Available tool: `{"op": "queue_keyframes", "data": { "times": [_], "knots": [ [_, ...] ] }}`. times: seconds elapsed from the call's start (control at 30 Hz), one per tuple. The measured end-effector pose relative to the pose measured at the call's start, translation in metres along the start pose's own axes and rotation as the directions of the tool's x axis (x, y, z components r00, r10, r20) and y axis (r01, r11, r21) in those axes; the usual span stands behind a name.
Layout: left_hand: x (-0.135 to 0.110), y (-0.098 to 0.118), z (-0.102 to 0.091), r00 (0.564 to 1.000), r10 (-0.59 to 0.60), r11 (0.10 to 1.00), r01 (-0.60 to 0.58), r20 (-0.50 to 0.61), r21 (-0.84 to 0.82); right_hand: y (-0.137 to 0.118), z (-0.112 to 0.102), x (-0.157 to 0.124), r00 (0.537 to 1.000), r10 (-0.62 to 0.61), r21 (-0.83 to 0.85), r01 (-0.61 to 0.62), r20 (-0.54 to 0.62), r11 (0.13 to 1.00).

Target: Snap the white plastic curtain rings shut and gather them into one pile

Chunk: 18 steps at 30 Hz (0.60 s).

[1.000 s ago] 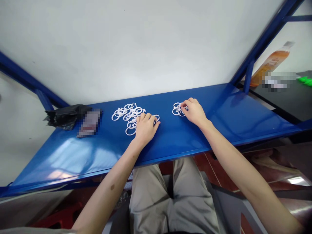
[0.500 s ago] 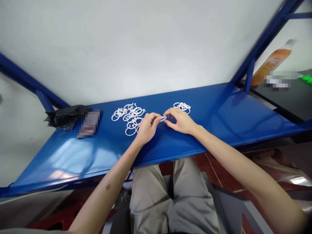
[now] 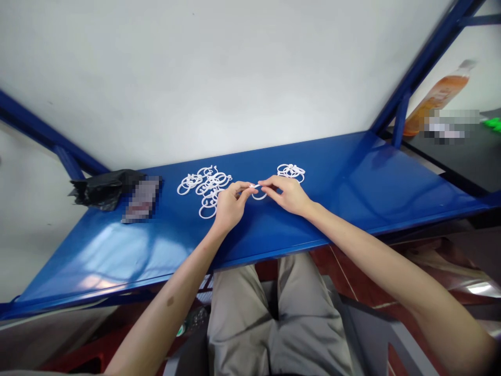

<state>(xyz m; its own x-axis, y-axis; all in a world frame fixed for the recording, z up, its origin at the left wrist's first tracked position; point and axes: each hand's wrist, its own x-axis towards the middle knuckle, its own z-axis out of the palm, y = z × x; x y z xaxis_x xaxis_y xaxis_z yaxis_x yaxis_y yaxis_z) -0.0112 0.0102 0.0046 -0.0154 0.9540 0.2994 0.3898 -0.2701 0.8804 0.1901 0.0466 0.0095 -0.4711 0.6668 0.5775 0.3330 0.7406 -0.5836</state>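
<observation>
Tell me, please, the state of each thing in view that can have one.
White ring: held; open or closed, unclear
Left hand: pinching white ring
Right hand: pinching white ring
Left ring heap: loose, overlapping
Right ring heap: loose, overlapping
Black bag: crumpled
Bottle: holding orange liquid

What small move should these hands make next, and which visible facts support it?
Perhaps gently ease the pinched parts of the white ring toward each other: the left hand and right hand seem to grip it from opposite sides, close together, with its curve showing below them. Whether its ends are joined is too small to tell, so a light push seems wise.
</observation>
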Motion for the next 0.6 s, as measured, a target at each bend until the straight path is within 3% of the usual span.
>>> {"op": "queue_keyframes", "data": {
  "times": [0.27,0.6],
  "knots": [
    [-0.0043,0.0020,-0.0003,0.994,0.064,0.996,-0.058,-0.087,0.072,-0.0011,0.0052,-0.0030,0.997,-0.070,0.005,0.069,0.044,0.998],
    [-0.0034,-0.0017,-0.0021,0.995,0.100,0.987,-0.097,-0.018,0.126,0.0072,0.0072,-0.0063,0.981,-0.183,-0.012,0.184,0.068,0.983]
  ]
}}
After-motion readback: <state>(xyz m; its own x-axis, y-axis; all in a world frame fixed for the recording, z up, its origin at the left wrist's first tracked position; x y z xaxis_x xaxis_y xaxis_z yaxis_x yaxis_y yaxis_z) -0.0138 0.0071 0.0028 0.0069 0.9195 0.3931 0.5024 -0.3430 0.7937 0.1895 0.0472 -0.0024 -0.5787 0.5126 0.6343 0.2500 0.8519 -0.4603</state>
